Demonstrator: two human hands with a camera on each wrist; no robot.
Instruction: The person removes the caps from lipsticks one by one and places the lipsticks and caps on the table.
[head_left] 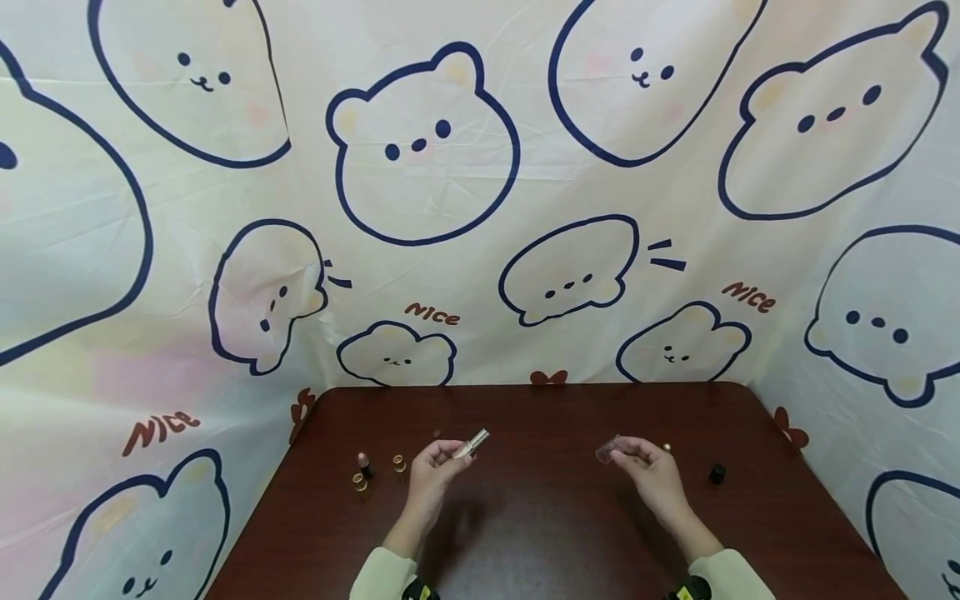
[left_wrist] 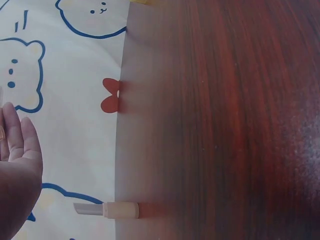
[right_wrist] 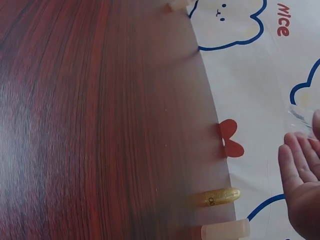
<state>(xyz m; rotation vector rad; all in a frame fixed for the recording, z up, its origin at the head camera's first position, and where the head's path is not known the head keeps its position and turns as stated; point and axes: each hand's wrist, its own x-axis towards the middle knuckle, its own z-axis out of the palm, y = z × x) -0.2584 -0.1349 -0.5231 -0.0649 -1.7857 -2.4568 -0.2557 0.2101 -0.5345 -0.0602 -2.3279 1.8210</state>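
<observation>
In the head view my left hand point(head_left: 433, 475) pinches a slim, pale gold and silvery tube point(head_left: 472, 443) between thumb and fingers, tilted up to the right. My right hand point(head_left: 654, 475) pinches a small see-through piece point(head_left: 606, 450), which looks like thin clear plastic in the right wrist view; its exact kind I cannot tell. Both hands are raised above the table, well apart. The left wrist view catches only part of the left hand point(left_wrist: 22, 170), with its tube mostly out of frame. Fingers of the right hand point(right_wrist: 305, 185) sit at the right wrist view's edge.
On the dark wooden table point(head_left: 540, 533), left of my left hand, stand an uncapped pink lipstick point(head_left: 363, 463) and two gold-topped tubes, one nearer point(head_left: 361, 485) and one farther point(head_left: 400, 465). A black cap point(head_left: 717, 473) stands at the right. A gold cap point(right_wrist: 220, 196) shows beyond my right hand.
</observation>
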